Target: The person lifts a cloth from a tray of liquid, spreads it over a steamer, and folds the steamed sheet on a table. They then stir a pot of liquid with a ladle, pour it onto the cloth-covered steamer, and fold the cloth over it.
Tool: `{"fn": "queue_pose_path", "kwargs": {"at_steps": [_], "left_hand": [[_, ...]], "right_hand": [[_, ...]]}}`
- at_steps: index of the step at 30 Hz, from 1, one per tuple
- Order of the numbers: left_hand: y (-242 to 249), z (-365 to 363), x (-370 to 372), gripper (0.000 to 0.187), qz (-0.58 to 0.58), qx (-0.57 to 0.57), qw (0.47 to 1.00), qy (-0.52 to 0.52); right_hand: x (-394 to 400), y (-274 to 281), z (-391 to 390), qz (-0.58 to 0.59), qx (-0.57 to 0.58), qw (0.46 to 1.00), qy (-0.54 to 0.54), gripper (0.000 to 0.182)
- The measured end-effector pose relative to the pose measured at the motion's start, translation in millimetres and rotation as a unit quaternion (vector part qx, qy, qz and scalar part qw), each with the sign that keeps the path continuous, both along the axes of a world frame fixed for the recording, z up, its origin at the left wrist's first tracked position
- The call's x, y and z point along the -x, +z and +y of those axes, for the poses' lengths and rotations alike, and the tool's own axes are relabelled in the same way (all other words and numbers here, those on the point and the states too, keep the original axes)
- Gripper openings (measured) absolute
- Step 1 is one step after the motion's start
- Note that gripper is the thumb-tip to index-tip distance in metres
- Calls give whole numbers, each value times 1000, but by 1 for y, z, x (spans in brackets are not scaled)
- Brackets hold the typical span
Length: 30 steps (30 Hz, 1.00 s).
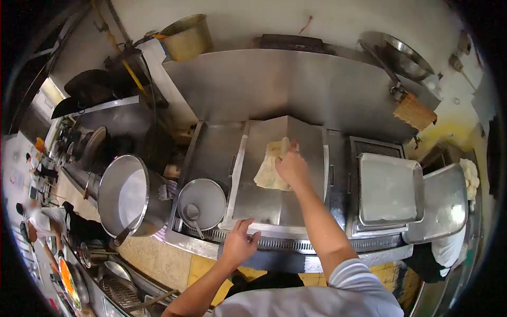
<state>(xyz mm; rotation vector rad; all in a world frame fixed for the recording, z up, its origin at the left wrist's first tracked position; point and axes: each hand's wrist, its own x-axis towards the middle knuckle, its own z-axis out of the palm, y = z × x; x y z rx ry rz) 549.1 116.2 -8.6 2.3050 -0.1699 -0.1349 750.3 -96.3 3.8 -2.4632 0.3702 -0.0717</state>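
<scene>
A cream cloth point(268, 171) lies spread and creased on a slightly peaked metal cover point(248, 203) in the middle of the steel stove. My right hand point(291, 168) reaches over the cloth's right side, its fingers closed on a bunched upper part. The fingertips are partly hidden by the hand itself. Near the cover's front edge is my left hand point(240, 244), fingers loosely bent and apart, holding nothing. To its left, a round metal pan point(208, 196) has a ladle point(192, 213) resting in it.
At left stands a large steel pot point(122, 198) containing pale liquid, with a handle over its rim. A rectangular tray point(390, 187) sits right of the cover, beside another metal tray point(441, 206). A pot point(186, 38) rests on the back ledge. Another person point(45, 222) is far left.
</scene>
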Motion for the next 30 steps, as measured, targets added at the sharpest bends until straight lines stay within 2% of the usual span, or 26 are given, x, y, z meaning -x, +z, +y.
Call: {"fn": "queue_pose_path", "kwargs": {"at_steps": [3,5,9,12,14,18,21,24,27,30], "left_hand": [[-8,7,7,45,26,10,998,53],[-14,15,14,46,34,9,996,81],[-17,25,19,45,10,-11,995,103],[-6,26,23,45,9,-21,994,111],[-3,30,28,46,6,-25,992,122],[-3,47,46,44,-14,-4,986,166],[-5,61,64,42,-32,17,979,201],[3,74,79,42,-35,35,973,225],[1,89,92,41,-73,52,968,236],[12,101,106,40,-107,69,961,246]], "right_hand": [[-37,-45,6,-4,50,999,-10,74],[-50,-67,9,-5,35,999,-40,69],[-46,-66,7,-65,-13,996,-58,61],[-50,-74,4,-27,23,999,-32,60],[-45,-72,5,-58,10,997,-50,59],[-38,-52,10,-54,17,996,-72,60],[-12,-23,18,-148,-23,987,-65,63],[3,-15,22,-220,6,974,-59,68],[38,51,44,-187,-42,980,-57,65],[62,88,58,-288,-49,956,2,65]]}}
